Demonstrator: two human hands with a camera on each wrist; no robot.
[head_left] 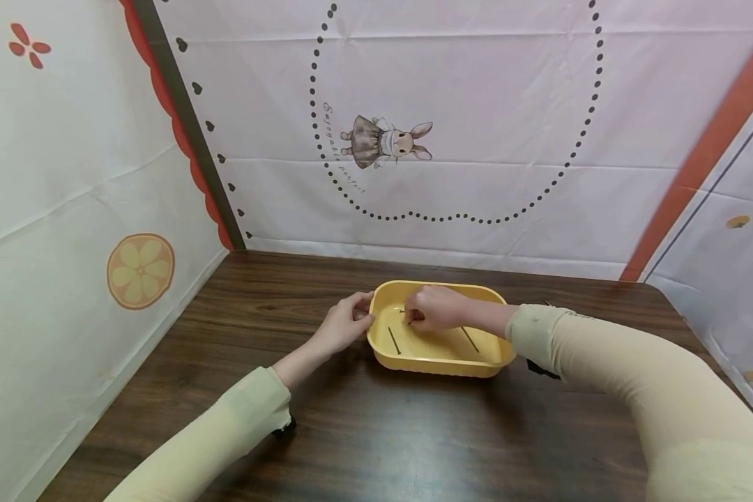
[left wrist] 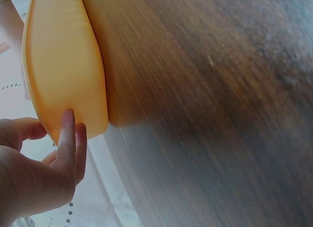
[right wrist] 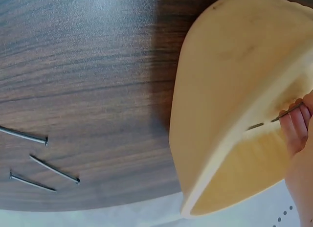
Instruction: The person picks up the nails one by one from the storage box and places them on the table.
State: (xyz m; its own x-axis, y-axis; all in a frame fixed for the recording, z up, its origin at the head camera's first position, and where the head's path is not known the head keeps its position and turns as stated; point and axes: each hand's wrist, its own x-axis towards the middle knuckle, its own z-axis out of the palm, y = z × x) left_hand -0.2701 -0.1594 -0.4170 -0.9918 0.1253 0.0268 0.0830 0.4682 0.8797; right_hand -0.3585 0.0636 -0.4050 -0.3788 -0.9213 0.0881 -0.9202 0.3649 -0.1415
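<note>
A yellow plastic basin [head_left: 442, 366] stands on the table. My left hand [head_left: 345, 324] holds its left end, the thumb at the rim and the fingers [left wrist: 67, 139] against the outer wall. My right hand [head_left: 438, 307] reaches down inside the basin with its fingers curled. In the right wrist view those fingers pinch a thin dark nail [right wrist: 287, 111]. One nail [head_left: 394, 340] lies on the basin floor at the left, and another nail [head_left: 470, 339] lies under the right forearm. A third, short-looking piece [head_left: 402, 311] shows beside the right hand.
Beyond the basin's right end, several loose nails [right wrist: 54, 169] lie on the dark wood-grain table [head_left: 376, 439]. In the head view the right sleeve mostly hides them. Patterned white cloth [head_left: 477, 125] hangs behind the table and along both sides.
</note>
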